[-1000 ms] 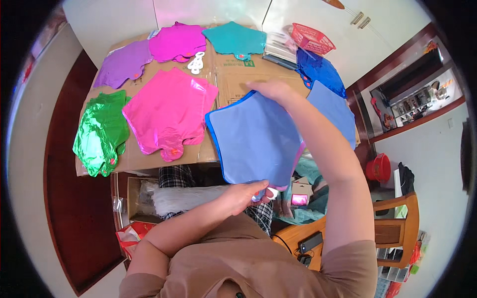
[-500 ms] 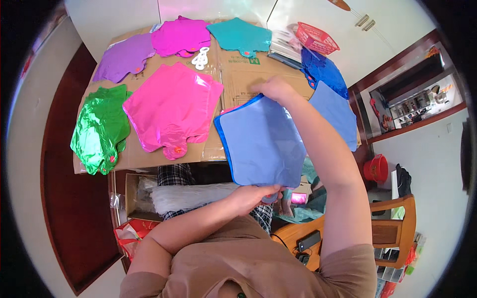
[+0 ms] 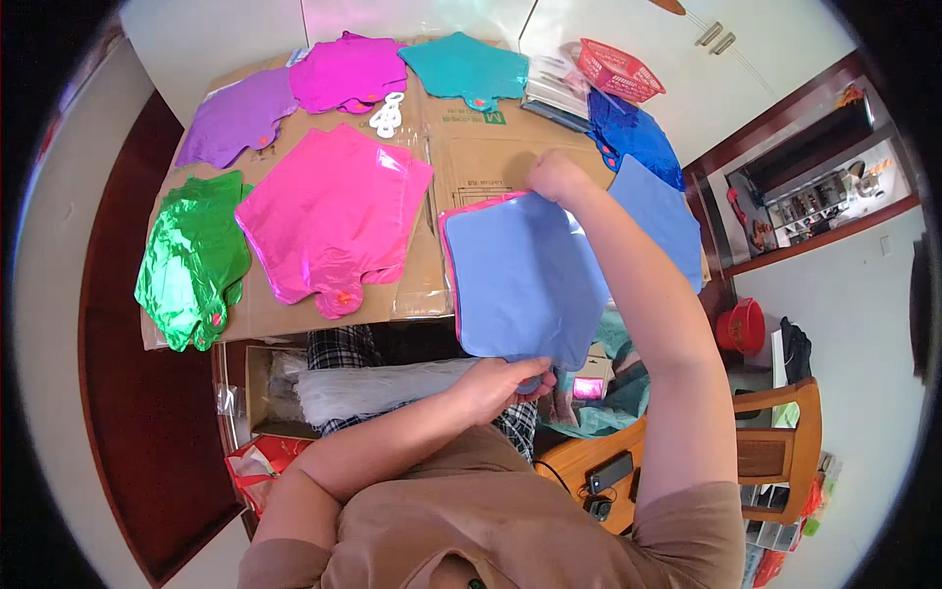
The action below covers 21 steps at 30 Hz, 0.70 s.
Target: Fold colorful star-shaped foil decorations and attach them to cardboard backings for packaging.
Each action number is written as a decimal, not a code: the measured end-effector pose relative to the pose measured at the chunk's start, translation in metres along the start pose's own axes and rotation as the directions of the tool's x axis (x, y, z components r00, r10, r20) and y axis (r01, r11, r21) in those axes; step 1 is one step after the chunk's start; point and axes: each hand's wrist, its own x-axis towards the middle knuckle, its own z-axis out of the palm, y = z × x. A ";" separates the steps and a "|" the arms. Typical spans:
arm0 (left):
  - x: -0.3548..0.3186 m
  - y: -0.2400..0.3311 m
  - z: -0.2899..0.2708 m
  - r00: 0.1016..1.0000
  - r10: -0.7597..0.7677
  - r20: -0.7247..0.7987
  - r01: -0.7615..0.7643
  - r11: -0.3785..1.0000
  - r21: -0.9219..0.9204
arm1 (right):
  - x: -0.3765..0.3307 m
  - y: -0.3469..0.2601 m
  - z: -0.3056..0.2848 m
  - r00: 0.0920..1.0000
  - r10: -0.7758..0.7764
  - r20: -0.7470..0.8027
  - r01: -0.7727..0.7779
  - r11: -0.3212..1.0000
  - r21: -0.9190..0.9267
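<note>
I hold a flat, uninflated blue foil balloon [image 3: 525, 280] with a pink edge showing along its left side, stretched over the near edge of the cardboard sheet [image 3: 481, 147]. My left hand [image 3: 505, 378] pinches its lower neck. My right hand [image 3: 557, 177] grips its top edge. To the left a pink foil balloon [image 3: 334, 216] lies flat on the cardboard.
Green [image 3: 191, 260], purple [image 3: 235, 118], magenta [image 3: 348, 71] and teal [image 3: 466, 67] balloons lie around the cardboard. More blue balloons [image 3: 643, 147] lie to the right, a red basket [image 3: 618, 69] behind them. An open box with white sticks [image 3: 363, 388] sits below; a wooden chair [image 3: 775, 452] stands at right.
The blue balloon has swung slightly left and settled flatter, now showing a pink rim on its left side. My left hand stays on its neck, my right on its top.
</note>
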 end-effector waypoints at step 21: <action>0.015 0.016 -0.039 0.979 -0.002 0.203 -0.028 0.989 0.143 | -0.017 0.026 -0.035 0.931 -0.155 0.331 0.079 0.969 0.233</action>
